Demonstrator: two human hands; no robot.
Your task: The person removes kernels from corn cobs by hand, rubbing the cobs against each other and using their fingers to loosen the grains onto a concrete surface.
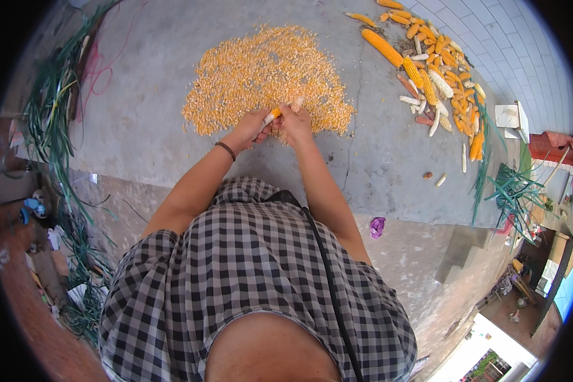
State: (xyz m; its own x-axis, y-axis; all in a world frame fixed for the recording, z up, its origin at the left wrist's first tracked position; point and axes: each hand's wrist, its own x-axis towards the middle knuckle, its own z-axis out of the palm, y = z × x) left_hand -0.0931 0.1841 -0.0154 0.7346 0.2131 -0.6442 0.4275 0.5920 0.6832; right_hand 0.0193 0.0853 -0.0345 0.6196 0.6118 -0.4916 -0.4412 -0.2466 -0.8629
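My left hand (251, 128), with a braided bracelet at its wrist, grips a partly shelled corn cob (276, 112). White bare core shows at its near end, and yellow kernels remain toward my right hand. My right hand (296, 125) presses against the kernel-bearing end. From its fingers sticks out a pale, pinkish bare cob (297, 103); how it is held is partly hidden. Both hands are close together over the near edge of a wide spread of loose corn kernels (262, 71) on the grey concrete floor (138, 110).
On the right lie many yellow ears of corn (382, 47) and stripped white cobs (440, 84) beside a tiled wall (515, 43). A crumpled purple wrapper (377, 227) lies near my right side. Green plastic strapping (52, 114) and pink string (98, 71) are at left.
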